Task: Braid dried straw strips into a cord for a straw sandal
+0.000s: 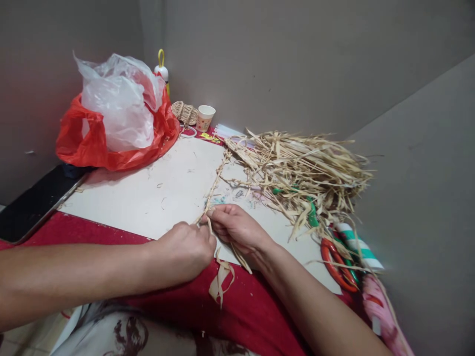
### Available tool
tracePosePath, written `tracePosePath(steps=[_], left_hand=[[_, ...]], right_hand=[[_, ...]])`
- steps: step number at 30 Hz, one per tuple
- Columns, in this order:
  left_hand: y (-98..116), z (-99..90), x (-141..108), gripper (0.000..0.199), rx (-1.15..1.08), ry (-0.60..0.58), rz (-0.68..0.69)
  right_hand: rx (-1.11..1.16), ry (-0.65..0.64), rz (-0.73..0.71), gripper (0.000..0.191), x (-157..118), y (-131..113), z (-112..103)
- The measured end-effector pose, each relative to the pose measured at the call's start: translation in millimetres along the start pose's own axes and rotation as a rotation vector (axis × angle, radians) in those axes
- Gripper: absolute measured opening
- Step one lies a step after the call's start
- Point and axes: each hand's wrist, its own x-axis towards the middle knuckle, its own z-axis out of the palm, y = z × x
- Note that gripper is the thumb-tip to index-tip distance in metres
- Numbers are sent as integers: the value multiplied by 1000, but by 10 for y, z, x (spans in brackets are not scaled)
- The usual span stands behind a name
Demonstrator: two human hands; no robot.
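At nine o'clock from our hands lies the phone, and between ten and eleven the red bag. Our left hand has its fingers curled closed, seemingly on the loose strands at the braid's near end. The braid runs over the white board from about half past twelve down to our fingers. Our right hand pinches it there between thumb and forefinger. We judge the stretch beyond our fingertips already twisted; the strands at our grip and the tails under our right palm look unworked. How much length is left, we cannot tell. At two o'clock the straw pile holds plenty of loose straw, and past three sit the red handles.
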Motion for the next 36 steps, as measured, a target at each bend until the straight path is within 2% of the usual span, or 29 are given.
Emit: tracePosePath(steps=[2, 3, 5, 6, 7, 8, 10, 12, 15, 19, 22, 26, 31, 33, 36], left_hand=[[-89, -94, -26, 24, -222, 26, -13], [-157, -141, -22, 25, -353, 62, -77], [-317, -206, 28, 19, -596, 211, -322], [-394, -215, 70, 17, -727, 258, -432], [-460, -208, 117, 21, -905, 252, -524], [-512, -187, 166, 26, -1131, 168, -582], [-564, -122, 253, 24, -1571, -29, -631], [-564, -60, 309, 15, -1808, -184, -640], [-542, -14, 339, 11, -1774, -246, -660], [-572, 13, 356, 17, -1544, -137, -526], [-611, 32, 383, 20, -1494, -101, -444], [-632, 17, 400, 26, -1541, -189, -476], [-631, 20, 390, 23, -1641, -279, -482], [-620, 48, 397, 23, -1631, -257, -478], [-597, 101, 419, 22, -1574, -145, -452]], right_hand=[[7, -5, -7, 24, 0, -11, -16], [13, -9, -10, 26, 1, -16, -23], [22, -22, -20, 28, 4, -23, -33], [22, -29, -22, 28, 5, -26, -37], [18, -36, -21, 28, 6, -29, -41], [13, -43, -18, 27, 6, -33, -46], [2, -59, -14, 28, 3, -42, -61], [-9, -80, -10, 29, -1, -50, -84], [-37, -94, -19, 30, -4, -52, -128], [-102, -92, -13, 30, 2, -42, -172], [-172, -110, -60, 29, 7, -52, -184], [-311, -130, -173, 28, 7, -74, -203], [-449, -107, -186, 26, -7, -78, -232], [-473, -108, -185, 27, -13, -84, -234], [-451, -159, -181, 29, -22, -106, -239]])
